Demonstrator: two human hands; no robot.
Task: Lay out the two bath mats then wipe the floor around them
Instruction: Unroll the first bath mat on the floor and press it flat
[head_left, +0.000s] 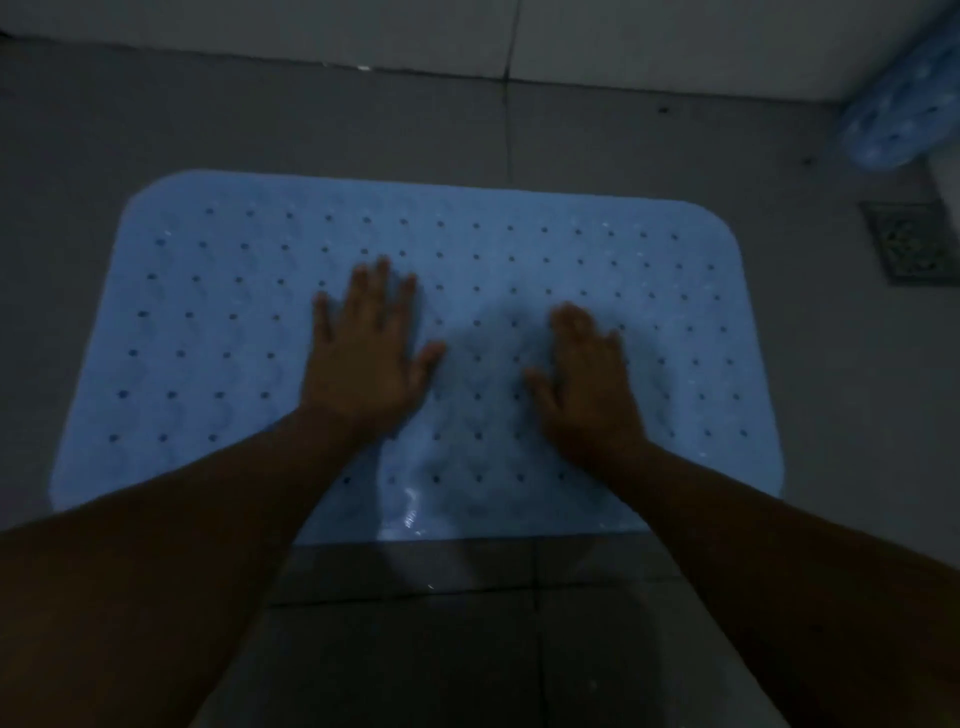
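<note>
One light-blue perforated bath mat (218, 322) lies flat on the grey tiled floor (104, 119). Two hands rest palm-down at its middle: left hand (366, 358) fingers spread, right hand (587, 384) fingers nearly together. A second, rolled mat (893, 114) and one floor drain (914, 241) lie beyond its far-right corner.

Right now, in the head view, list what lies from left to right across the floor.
Bare grey floor → left edge of the flat blue bath mat → left hand pressed on the mat → right hand pressed on the mat → floor drain. The second blue mat, not laid flat, sits at the far right corner.
</note>
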